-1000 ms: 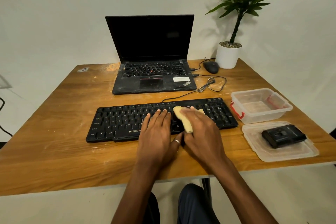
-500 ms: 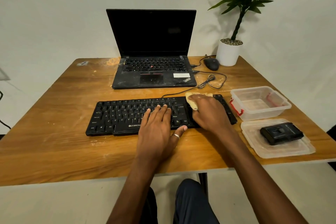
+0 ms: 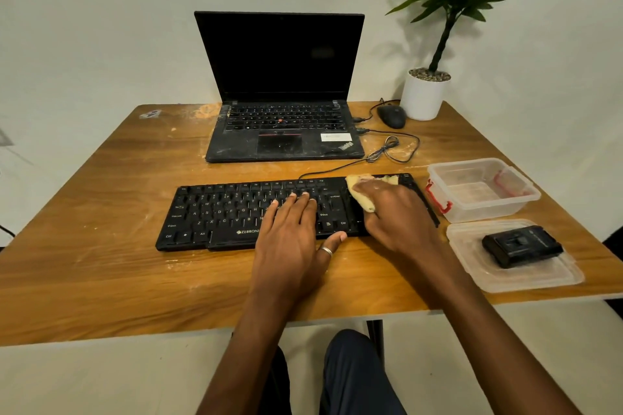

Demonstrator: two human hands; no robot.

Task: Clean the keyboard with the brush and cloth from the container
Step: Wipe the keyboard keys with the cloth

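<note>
The black keyboard (image 3: 219, 212) lies across the middle of the wooden table (image 3: 101, 263). My left hand (image 3: 290, 236) rests flat on its middle keys, fingers straight. On the keyboard's right end, my right hand (image 3: 394, 216) grips a folded yellow cloth (image 3: 359, 194) and presses it onto the keys; only the cloth's left and far edges show. The clear container (image 3: 488, 210) with red clips stands just right of the keyboard. Its lid (image 3: 526, 280) lies nearer me, with a black boxy brush (image 3: 521, 246) on it.
An open black laptop (image 3: 279, 135) sits behind the keyboard. A black mouse (image 3: 391, 116) and a white potted plant (image 3: 424, 98) stand at the back right. The keyboard's cable (image 3: 387, 152) loops between laptop and container. Pale dust streaks mark the tabletop.
My right hand has slid the cloth from the keyboard's middle to its right end. My left hand has stayed on the middle keys.
</note>
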